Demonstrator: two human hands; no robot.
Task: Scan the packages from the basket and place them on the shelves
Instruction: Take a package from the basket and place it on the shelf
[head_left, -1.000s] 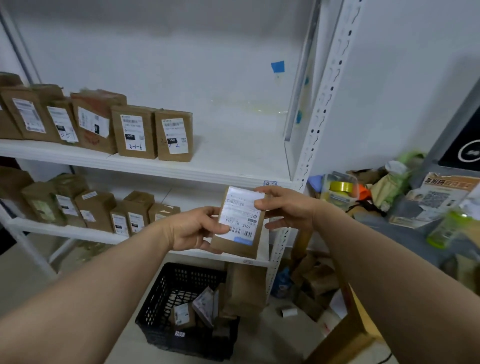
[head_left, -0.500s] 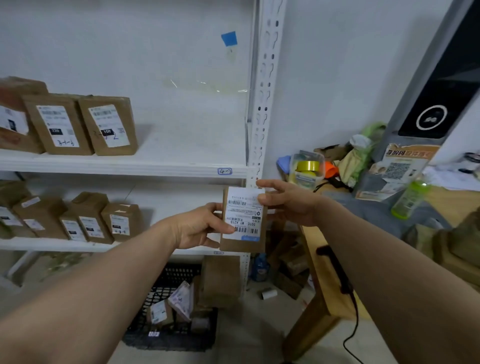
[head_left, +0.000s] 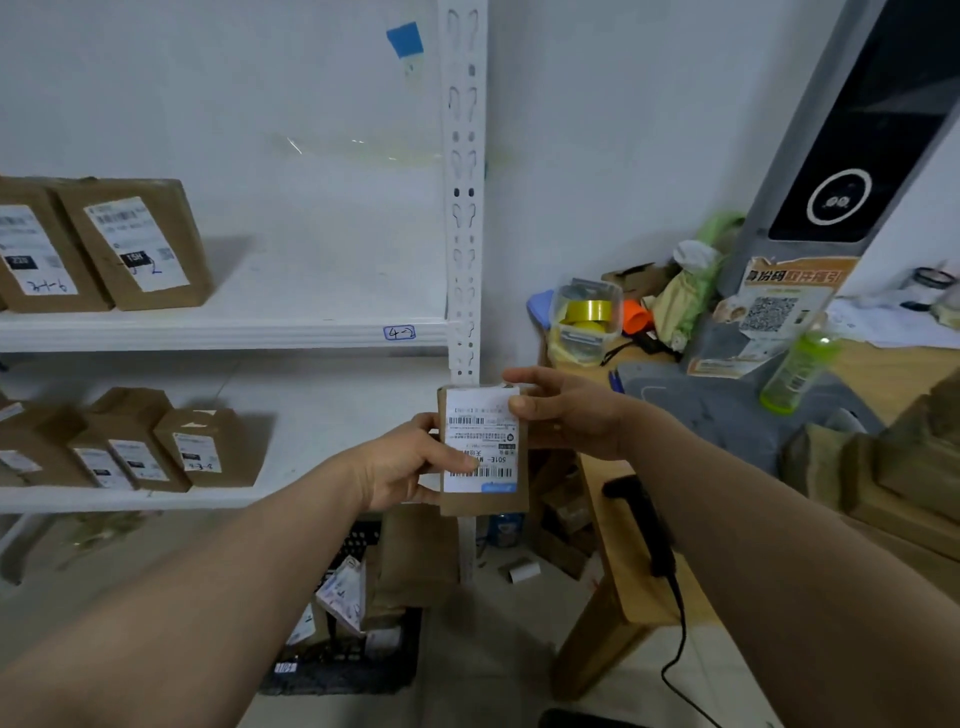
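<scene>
small brown package (head_left: 484, 447) is held up in front of the white shelf post (head_left: 464, 208), long axis upright, white label facing the camera with its print upside down. left hand (head_left: 410, 462) grips the lower left edge, thumb curled over the label by the bottom barcode, the other fingers behind and out of sight. right hand (head_left: 571, 415) pinches the top right corner, thumb on the label front, fingers wrapped round the back. both hands are clamped on the package and nothing else supports it. key relation: the black scanner (head_left: 644, 525) lies on the wooden table (head_left: 613, 566), below and to the right of the package and partly under the right forearm, its cable hanging off the table edge. the right hand is the nearer one, so the likely next move is for it to let go and drop to the scanner while the left holds the package alone. the label already faces out, so little turning looks needed. upper shelf (head_left: 311, 291), tagged 4-2 on its edge, has bare board just right of its row of boxes (head_left: 140, 244). lower shelf (head_left: 332, 415) also has free board beside its boxes (head_left: 208, 447). black basket (head_left: 337, 675) sits on the floor below with more packages inside. the table corner is cluttered: tub of tape rolls (head_left: 587, 317), green bottle (head_left: 800, 369), grey tower (head_left: 857, 156).
</scene>
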